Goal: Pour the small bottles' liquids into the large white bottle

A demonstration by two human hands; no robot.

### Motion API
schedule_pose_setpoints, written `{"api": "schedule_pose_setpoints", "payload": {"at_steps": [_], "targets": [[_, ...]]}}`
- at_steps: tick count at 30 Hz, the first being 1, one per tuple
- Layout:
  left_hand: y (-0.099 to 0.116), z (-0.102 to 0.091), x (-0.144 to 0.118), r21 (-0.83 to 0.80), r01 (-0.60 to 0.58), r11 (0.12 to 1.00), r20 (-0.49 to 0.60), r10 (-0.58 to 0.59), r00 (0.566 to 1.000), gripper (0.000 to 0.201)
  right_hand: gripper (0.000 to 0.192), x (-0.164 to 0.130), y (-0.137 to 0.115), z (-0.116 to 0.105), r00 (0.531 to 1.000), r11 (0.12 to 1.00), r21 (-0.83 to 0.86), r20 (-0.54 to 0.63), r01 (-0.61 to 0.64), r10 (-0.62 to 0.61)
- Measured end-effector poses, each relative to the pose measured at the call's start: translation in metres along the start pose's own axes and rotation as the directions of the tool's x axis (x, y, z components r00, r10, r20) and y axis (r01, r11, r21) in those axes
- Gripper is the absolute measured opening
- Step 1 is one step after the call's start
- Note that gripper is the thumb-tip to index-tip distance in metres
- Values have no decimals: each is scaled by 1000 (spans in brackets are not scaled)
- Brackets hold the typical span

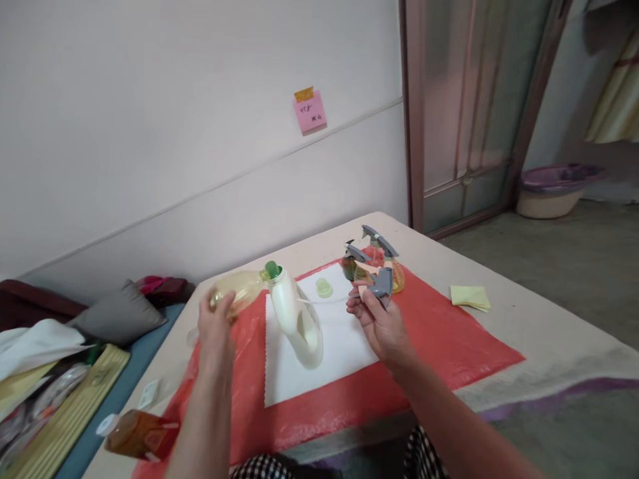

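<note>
My left hand (218,319) is closed round the base of a clear, yellowish plastic bottle (242,289). The bottle lies nearly level in the air, its neck at the mouth of a white jug (297,319). A green piece (272,269) shows at that mouth; whether it belongs to the jug or the bottle I cannot tell. The jug leans on a white sheet (344,366). In my right hand (382,326) is a grey trigger spray head (382,285), its thin tube pointing left towards the jug. A pale green cap (324,287) lies behind the jug.
Several spray bottles (394,274) stand behind my right hand on a red plastic sheet (449,339). Yellow sticky notes (470,297) lie at right. A bottle of brown liquid (140,434) lies front left. A pink note (310,112) is taped to the wall.
</note>
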State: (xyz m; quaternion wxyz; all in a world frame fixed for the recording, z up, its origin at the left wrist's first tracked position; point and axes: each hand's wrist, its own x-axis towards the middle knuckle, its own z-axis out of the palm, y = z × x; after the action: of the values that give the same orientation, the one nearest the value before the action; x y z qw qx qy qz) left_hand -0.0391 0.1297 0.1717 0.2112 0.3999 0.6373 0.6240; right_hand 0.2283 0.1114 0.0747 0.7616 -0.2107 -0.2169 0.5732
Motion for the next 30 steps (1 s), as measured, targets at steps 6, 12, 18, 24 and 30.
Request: {"api": "schedule_pose_setpoints", "payload": {"at_steps": [6,12,18,24,30], "targets": [[-77,-7,-64,-505,273,819,172,-214,962,45,34,-3,-9,2,999,1000,3,53,1,-1],[-92,-4,-67,-573,301,762,266,-174,948,47,33,-5,-6,3,997,996,-82,67,-24,29],[-106,-9,-61,-615,290,734,322,-102,941,54,30,-7,-2,6,995,988,-141,63,-62,71],[-105,-14,-64,-630,326,705,374,-93,923,54,33,-4,-4,3,995,987,-143,52,-77,86],[-100,-8,-71,-611,364,703,424,-98,900,56,33,-4,-8,2,989,982,-146,72,-121,133]]}}
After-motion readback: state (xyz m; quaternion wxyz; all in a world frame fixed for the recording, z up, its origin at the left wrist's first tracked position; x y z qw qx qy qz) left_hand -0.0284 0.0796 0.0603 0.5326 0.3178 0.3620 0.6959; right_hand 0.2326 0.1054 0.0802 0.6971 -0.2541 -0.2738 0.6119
